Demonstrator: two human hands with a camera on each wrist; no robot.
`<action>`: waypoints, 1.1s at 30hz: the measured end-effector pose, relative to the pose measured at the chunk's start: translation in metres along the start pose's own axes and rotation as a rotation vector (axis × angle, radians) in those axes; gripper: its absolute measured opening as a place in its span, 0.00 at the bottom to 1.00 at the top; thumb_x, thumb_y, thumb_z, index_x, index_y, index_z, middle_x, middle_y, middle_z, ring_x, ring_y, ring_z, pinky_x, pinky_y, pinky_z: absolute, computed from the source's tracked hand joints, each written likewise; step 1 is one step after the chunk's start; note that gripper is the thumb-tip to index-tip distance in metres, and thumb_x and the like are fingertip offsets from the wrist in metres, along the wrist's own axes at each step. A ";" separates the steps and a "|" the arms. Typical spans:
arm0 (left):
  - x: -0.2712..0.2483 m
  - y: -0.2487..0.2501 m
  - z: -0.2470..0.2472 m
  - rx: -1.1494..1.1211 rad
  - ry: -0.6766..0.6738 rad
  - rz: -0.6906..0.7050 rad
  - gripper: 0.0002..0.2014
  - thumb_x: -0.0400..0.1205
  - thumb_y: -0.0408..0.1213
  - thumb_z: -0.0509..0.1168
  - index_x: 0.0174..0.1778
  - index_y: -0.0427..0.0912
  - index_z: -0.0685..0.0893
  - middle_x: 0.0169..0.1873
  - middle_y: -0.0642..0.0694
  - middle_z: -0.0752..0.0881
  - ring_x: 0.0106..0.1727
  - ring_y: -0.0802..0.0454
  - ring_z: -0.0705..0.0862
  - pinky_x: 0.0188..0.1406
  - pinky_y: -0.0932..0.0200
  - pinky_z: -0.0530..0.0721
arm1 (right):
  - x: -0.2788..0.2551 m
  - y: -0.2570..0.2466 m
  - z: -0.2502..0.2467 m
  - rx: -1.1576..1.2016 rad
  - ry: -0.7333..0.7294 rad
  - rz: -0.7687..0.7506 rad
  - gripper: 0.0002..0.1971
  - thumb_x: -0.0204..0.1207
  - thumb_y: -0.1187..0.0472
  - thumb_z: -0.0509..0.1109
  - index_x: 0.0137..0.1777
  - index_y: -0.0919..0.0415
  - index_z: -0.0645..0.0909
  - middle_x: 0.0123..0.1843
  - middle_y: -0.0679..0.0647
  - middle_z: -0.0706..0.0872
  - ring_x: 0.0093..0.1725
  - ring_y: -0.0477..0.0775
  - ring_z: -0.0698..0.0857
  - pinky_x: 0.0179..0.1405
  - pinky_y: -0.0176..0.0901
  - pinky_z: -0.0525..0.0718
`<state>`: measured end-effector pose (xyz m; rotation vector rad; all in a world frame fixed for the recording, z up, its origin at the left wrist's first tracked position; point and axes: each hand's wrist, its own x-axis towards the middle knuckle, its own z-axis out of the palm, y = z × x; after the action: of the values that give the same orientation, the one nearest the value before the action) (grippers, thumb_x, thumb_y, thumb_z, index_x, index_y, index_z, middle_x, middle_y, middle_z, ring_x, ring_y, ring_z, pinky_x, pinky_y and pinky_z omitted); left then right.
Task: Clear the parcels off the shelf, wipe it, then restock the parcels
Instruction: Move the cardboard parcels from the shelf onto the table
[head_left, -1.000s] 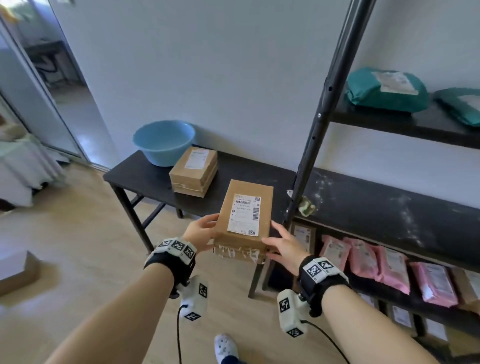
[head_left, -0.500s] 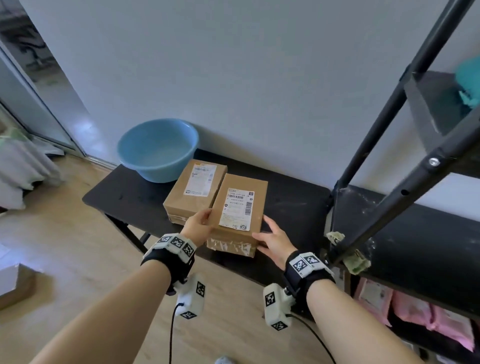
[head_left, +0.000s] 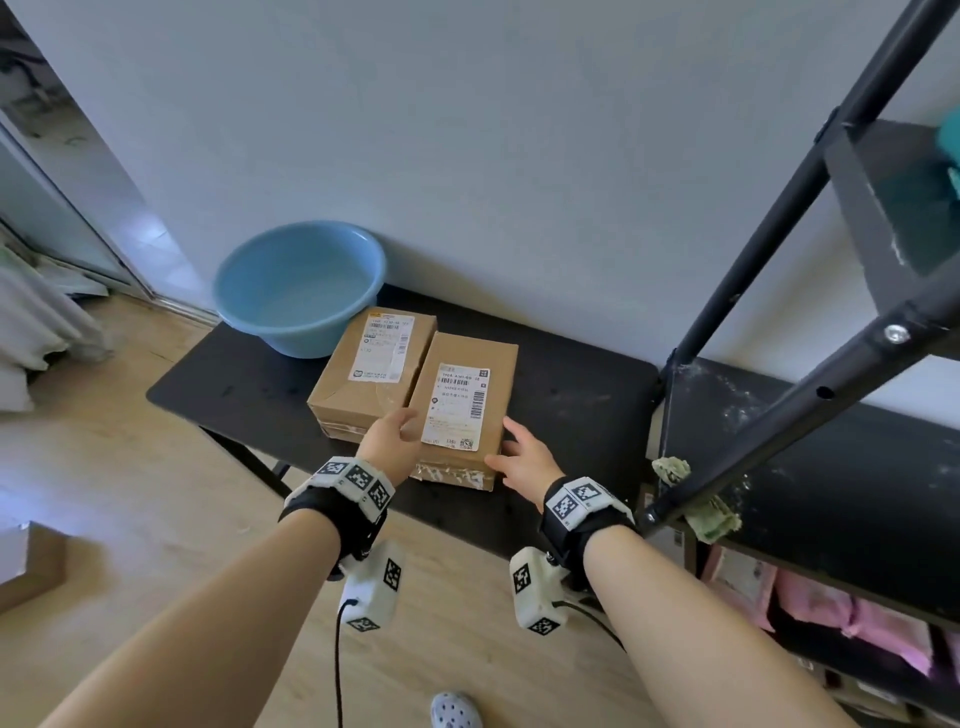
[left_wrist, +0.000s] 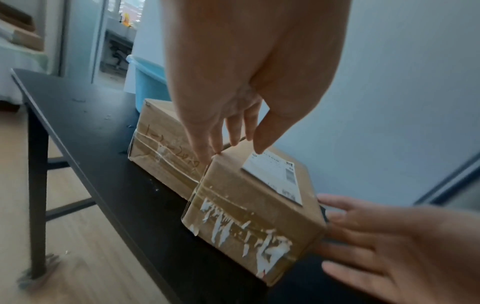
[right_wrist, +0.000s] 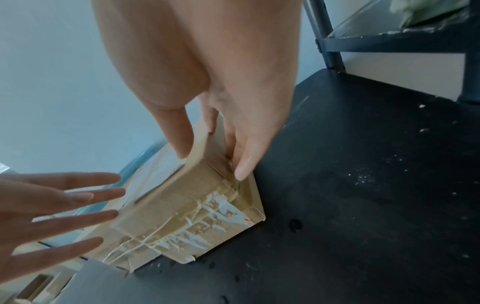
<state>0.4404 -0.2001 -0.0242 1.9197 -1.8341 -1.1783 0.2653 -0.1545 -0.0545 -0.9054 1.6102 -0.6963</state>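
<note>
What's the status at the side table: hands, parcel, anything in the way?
Left hand open, right hand open, fingers straight against second parcel. Parcel down on table, touching first parcel. Nothing in the way.

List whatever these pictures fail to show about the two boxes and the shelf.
- Label text on the near box: too small in the head view, blurred in both wrist views.
- Far box: near corner hidden by the left hand.
- Shelf: cut off by the right edge.
</note>
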 end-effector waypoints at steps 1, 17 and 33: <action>-0.008 0.001 0.001 0.034 -0.012 0.000 0.25 0.82 0.29 0.59 0.78 0.41 0.69 0.69 0.41 0.79 0.60 0.46 0.82 0.54 0.59 0.80 | -0.007 0.000 0.000 -0.052 0.010 -0.021 0.35 0.78 0.67 0.68 0.82 0.57 0.57 0.79 0.59 0.70 0.77 0.57 0.71 0.75 0.50 0.72; -0.233 0.047 0.116 0.713 -0.027 0.494 0.16 0.85 0.38 0.54 0.68 0.43 0.73 0.66 0.43 0.77 0.71 0.43 0.73 0.62 0.47 0.77 | -0.250 0.098 -0.070 -0.897 0.366 -0.195 0.19 0.83 0.50 0.57 0.70 0.56 0.74 0.67 0.58 0.79 0.66 0.61 0.79 0.61 0.56 0.80; -0.382 0.227 0.314 0.803 -0.118 1.083 0.18 0.81 0.37 0.59 0.68 0.40 0.73 0.68 0.42 0.73 0.70 0.42 0.74 0.62 0.48 0.80 | -0.445 0.228 -0.280 -1.109 0.836 0.097 0.16 0.81 0.58 0.58 0.66 0.56 0.77 0.66 0.57 0.81 0.67 0.60 0.78 0.67 0.55 0.77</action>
<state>0.1045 0.2184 0.0677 0.6821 -3.0283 -0.1797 -0.0085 0.3377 0.0530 -1.3744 2.8724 -0.0030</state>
